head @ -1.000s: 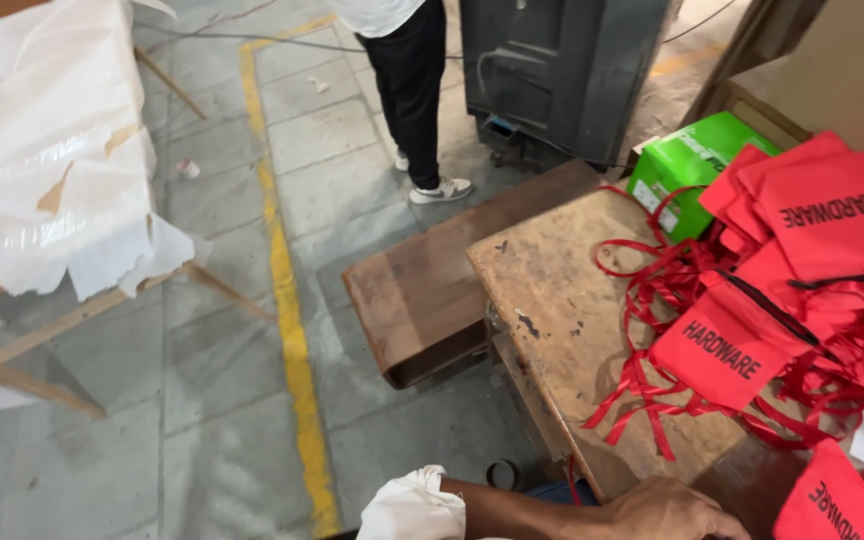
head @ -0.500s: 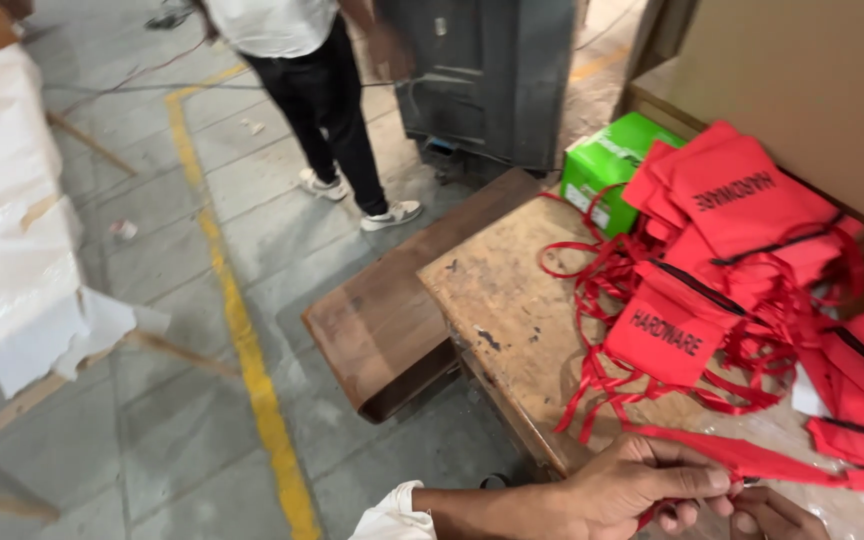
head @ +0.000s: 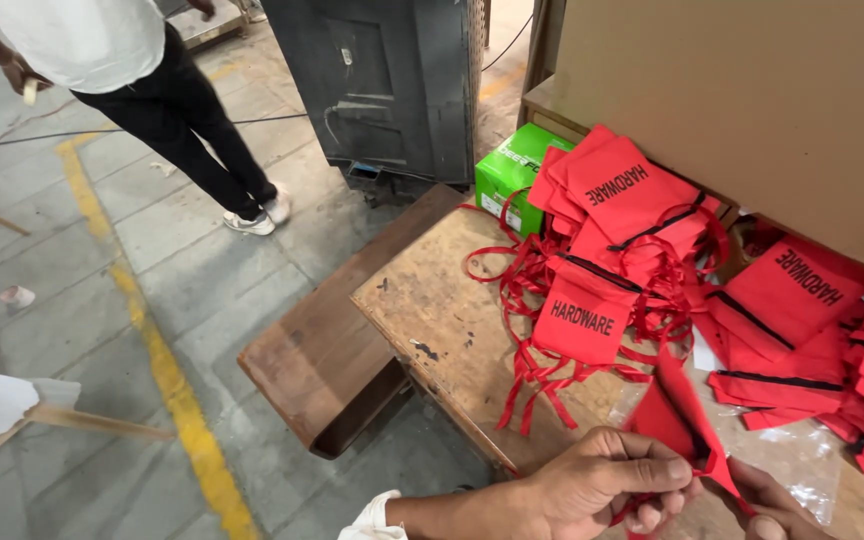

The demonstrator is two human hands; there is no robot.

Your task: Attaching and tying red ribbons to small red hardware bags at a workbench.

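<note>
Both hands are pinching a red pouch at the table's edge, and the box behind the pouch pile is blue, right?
Not quite: the head view shows the box is green. Both the left hand and right hand do pinch a red pouch at the table's edge.

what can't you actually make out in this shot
Head view only:
- Right hand: mostly cut off by the bottom edge; its grip is unclear.
- Red pouch in the left hand: lower end hidden behind the fingers.
- Green box: partly hidden behind the pouch pile.

Red pouch [head: 680, 415] between both hands.
</note>
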